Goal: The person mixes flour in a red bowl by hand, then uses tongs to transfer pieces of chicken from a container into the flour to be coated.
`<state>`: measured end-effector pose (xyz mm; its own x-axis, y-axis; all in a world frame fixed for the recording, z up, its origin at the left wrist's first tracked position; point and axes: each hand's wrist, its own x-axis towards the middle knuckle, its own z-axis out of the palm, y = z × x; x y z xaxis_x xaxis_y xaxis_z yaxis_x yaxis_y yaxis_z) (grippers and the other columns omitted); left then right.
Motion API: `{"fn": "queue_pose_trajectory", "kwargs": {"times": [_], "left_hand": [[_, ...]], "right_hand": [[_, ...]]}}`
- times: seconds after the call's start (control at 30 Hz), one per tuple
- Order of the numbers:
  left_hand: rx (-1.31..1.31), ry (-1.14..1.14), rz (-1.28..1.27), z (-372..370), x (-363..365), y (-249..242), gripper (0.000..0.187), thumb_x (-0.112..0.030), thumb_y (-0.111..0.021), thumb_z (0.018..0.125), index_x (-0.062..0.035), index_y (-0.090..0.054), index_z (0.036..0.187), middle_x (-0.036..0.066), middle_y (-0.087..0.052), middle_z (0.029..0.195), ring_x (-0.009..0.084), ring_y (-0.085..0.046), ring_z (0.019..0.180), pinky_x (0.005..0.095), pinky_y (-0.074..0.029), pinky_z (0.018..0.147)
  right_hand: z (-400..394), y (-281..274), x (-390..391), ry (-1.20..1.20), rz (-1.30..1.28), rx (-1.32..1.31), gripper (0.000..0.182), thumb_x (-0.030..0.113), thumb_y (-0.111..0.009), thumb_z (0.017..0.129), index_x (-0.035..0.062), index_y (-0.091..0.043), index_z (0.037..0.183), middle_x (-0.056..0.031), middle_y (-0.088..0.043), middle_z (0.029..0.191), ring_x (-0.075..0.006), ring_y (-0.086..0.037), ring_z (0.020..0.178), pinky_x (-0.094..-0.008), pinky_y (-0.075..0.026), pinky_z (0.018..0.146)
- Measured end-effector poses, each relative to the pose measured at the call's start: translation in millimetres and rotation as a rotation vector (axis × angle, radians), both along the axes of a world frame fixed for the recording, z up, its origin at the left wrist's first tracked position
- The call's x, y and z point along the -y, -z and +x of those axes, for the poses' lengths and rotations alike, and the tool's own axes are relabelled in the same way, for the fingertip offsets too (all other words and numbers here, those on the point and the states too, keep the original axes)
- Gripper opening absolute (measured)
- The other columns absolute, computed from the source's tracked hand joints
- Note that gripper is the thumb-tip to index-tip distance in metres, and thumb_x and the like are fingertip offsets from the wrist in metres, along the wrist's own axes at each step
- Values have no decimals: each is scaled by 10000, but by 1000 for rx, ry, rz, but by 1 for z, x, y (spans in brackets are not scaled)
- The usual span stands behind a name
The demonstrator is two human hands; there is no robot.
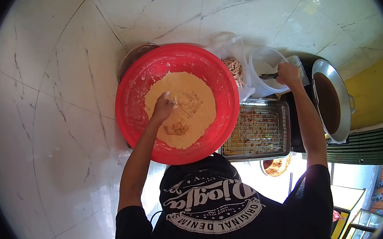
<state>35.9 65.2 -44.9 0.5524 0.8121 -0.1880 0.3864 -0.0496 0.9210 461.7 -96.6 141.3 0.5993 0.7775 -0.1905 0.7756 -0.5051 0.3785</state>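
My left hand [164, 107] is over a large red basin [132, 115], above the pale flour [179, 82] inside. Its fingertips are coated white and look apart, close to thin strips [192, 103] lying on the flour. Another clump of strips [177, 129] rests nearer me, partly covered with flour. On the other side, my right hand [288, 74] is closed around a dark-handled utensil [268, 76] at the white plastic tub [259, 60]. The utensil's working end does not show clearly.
A clear bag of pale strips [233, 70] sits between basin and tub. Nearer me is a metal tray with a wire rack [256, 129] over crumbs. At the right stands a wide wok [329, 103] of brown liquid. Marbled tile [63, 108] spreads left.
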Motion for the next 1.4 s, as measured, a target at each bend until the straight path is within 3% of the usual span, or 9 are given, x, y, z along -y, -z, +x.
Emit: {"fn": "queue_pose_trajectory", "kwargs": {"times": [0.07,0.2,0.4,0.47,0.57,0.77,0.97,1.07,1.4], "left_hand": [[171,-88,-418,-6,-1,-11,560,42,-455,869,4,-339,1415,87,-637,977,158,-625,872,291,-498,779],[212,-137,-534,-14,1,-27,503,55,-438,879,-5,-418,1378,62,-642,991,141,-619,889,261,-496,765],[189,-98,-495,-15,-5,-42,329,14,-527,882,18,-579,1207,89,-662,1001,130,-626,903,256,-497,714],[215,117,-169,-18,-9,-24,354,-17,-604,850,33,-571,1198,114,-674,973,135,-641,840,270,-496,712],[-67,31,-16,-19,-3,-33,395,-25,-649,814,60,-563,1190,163,-681,933,163,-658,772,288,-503,719],[-75,28,234,-25,-8,-16,484,-51,-700,776,89,-533,1209,210,-681,884,214,-680,772,317,-522,687],[111,-56,-140,-32,-13,-8,529,-51,-730,750,142,-517,1195,180,-682,844,170,-662,717,276,-507,635],[-48,-59,91,-37,-11,-18,528,-32,-724,754,156,-506,1197,163,-681,823,150,-647,687,258,-495,612],[-68,-12,168,-47,-19,24,471,-41,-722,759,122,-551,1166,141,-666,796,154,-648,686,284,-503,612]], "right_hand": [[3,-4,1,21,27,-24,307,205,-693,693,73,-694,970,-126,-682,1034,-302,-662,981,-394,-545,815],[-5,-38,6,57,50,-30,357,239,-711,688,90,-692,1012,-126,-670,1067,-311,-650,1003,-405,-532,840],[0,-57,17,42,219,19,451,343,-767,686,160,-686,1090,-122,-653,1100,-320,-630,1030,-423,-514,864],[-5,-56,18,80,213,5,458,348,-770,682,158,-685,1090,-122,-650,1107,-319,-625,1040,-424,-510,873],[-9,-56,16,111,179,-11,472,355,-775,676,157,-683,1095,-122,-644,1121,-317,-617,1059,-424,-502,888],[-13,-51,20,136,179,-23,480,355,-781,669,154,-682,1094,-116,-638,1141,-314,-615,1064,-420,-502,892],[-15,-53,19,132,159,-24,463,343,-777,670,157,-685,1084,-109,-646,1128,-306,-618,1065,-426,-504,888],[-20,-47,19,136,121,-23,421,313,-759,682,143,-684,1060,-109,-656,1109,-304,-629,1049,-423,-514,871],[-21,4,10,158,-21,25,317,205,-668,731,101,-662,1030,-123,-671,1079,-299,-652,1014,-403,-533,841]]}}
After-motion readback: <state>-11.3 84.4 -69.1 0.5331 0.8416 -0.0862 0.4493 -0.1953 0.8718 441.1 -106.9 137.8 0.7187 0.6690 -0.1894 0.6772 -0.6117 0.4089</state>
